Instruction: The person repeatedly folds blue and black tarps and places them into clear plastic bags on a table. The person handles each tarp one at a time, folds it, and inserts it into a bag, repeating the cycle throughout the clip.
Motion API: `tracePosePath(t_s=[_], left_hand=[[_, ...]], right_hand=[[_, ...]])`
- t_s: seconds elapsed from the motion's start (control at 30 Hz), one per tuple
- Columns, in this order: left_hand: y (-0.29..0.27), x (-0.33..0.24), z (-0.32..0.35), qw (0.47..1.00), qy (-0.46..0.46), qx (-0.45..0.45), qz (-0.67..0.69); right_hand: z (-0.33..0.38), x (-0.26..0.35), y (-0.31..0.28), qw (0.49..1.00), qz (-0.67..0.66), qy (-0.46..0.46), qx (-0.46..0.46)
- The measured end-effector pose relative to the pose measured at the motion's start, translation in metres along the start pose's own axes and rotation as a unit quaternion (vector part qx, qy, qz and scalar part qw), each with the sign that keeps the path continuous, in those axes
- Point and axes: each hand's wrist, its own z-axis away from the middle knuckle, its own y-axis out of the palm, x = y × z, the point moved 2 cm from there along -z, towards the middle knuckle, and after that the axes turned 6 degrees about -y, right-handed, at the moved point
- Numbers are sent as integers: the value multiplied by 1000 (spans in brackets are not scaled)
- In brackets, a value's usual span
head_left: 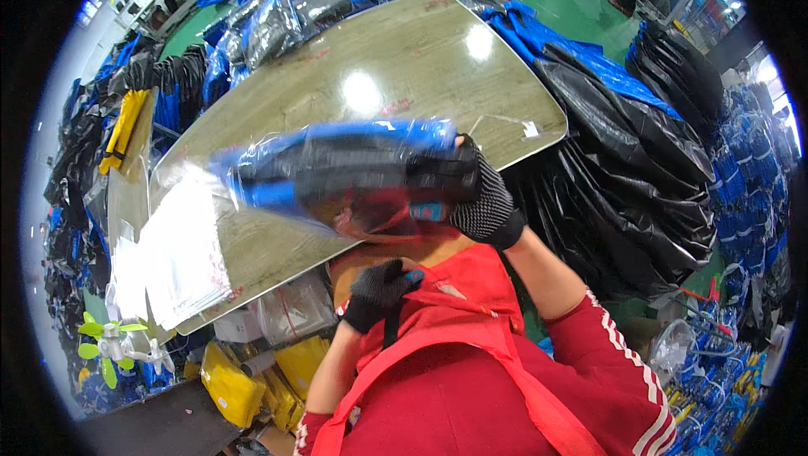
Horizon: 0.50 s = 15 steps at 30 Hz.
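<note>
Clear plastic package [337, 174] with blue and black contents, blurred, held above the surface. Stack of flat clear bags [181, 258] at the left edge. Small white label [530, 129] near the right corner. Yellow packages [231, 380] below.

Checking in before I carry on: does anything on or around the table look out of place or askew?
The stack of clear bags hangs past the table edge at the near left. The bagged blue-and-black item in the right hand is motion-blurred. Nothing looks spilled or damaged.

Glossy table [404, 52], white bag stack [181, 254]
</note>
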Motion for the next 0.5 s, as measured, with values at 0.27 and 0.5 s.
tracePosePath(t_s=[0.27, 0.5], left_hand=[[-139, -57, -3, 895, 238, -215, -310], [-143, -50, -34, 925, 221, -307, 47]], right_hand=[[-22, 49, 23, 766, 440, -400, 244], [-59, 13, -25, 992, 46, -23, -115]])
